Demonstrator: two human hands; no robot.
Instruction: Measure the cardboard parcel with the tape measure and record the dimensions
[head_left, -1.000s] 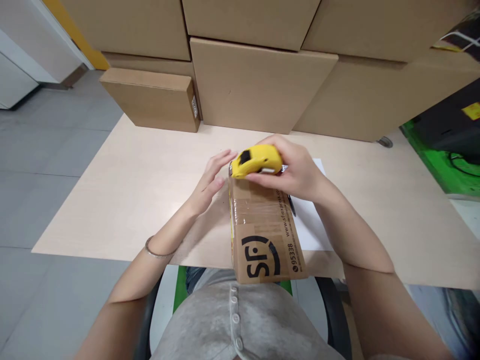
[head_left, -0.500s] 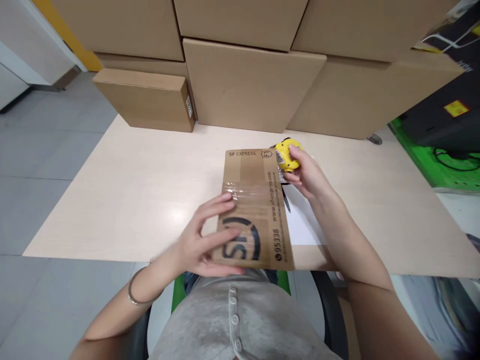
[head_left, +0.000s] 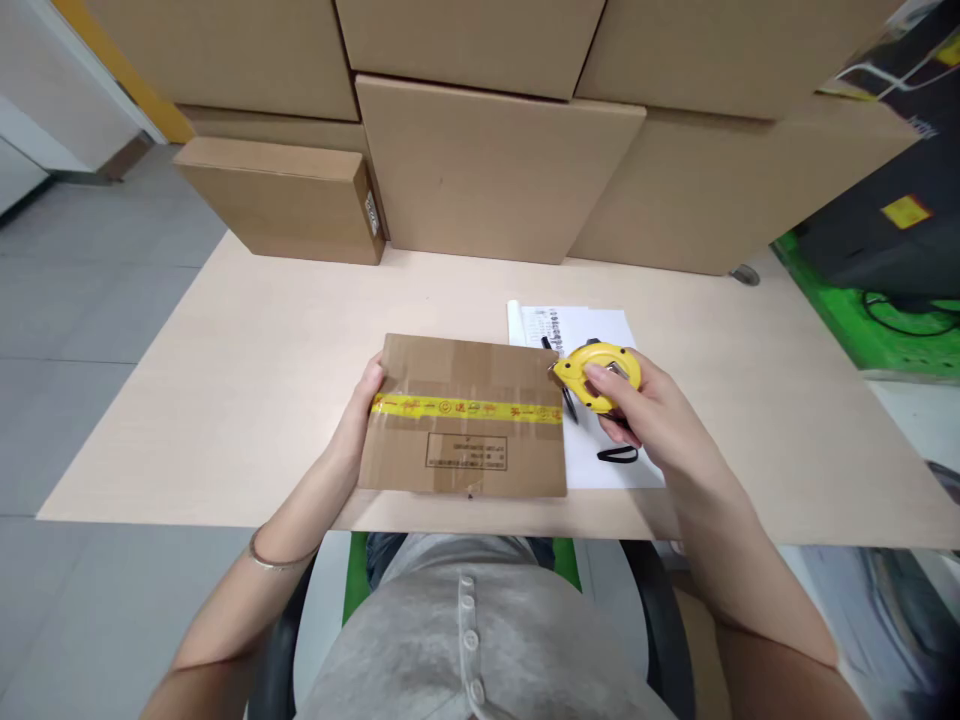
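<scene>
A flat brown cardboard box [head_left: 465,415] with a yellow tape strip across its top lies near the table's front edge. My left hand [head_left: 361,410] grips its left side, fingers curled round the edge. My right hand [head_left: 637,410] is closed on a yellow tape measure [head_left: 598,372], held against the box's right upper corner. A white printed sheet [head_left: 592,400] lies under that hand, with a black pen [head_left: 568,402] partly showing on it. A black strap loop hangs from the tape measure.
Large cardboard boxes [head_left: 495,165] are stacked along the back of the light wooden table [head_left: 247,380]. A smaller brown box [head_left: 281,200] sits at the back left. A green and black object [head_left: 885,300] stands at the right. Grey floor lies to the left.
The box was turned from standing on its side to lying flat with the taped face up. My left hand moved to its left edge. My right hand brought the tape measure to the right side.
</scene>
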